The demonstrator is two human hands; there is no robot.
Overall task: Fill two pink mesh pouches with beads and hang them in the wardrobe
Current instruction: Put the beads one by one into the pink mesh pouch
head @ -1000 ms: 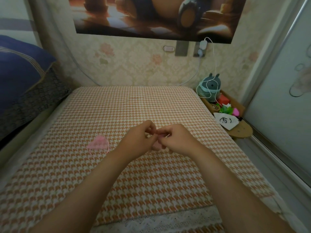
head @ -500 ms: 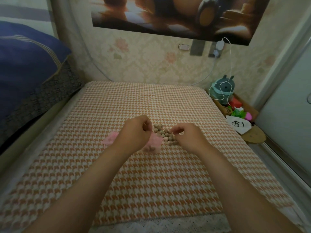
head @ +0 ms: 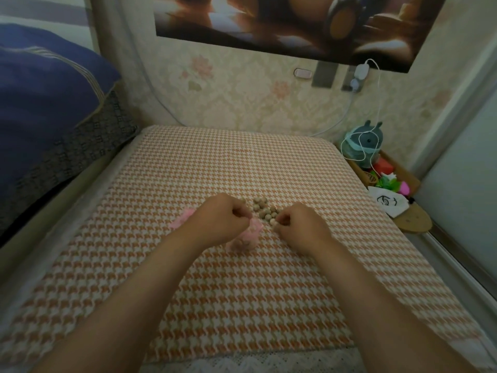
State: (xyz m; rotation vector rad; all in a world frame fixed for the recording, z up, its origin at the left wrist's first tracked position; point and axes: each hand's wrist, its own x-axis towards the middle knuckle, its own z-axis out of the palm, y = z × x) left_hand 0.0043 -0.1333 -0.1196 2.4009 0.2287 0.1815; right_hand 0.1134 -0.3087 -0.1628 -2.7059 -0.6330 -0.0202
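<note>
Beads [head: 265,212] between left hand [head: 220,220] and right hand [head: 301,227].

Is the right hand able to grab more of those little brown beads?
Probably yes. The right hand sits right at the near edge of the beads, fingertips touching the closest ones, and nothing lies between them. The left hand holding the pink pouch stays off to the side.

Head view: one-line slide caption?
Left hand holds pink mesh pouch while right hand picks beads off the checked cloth.
</note>
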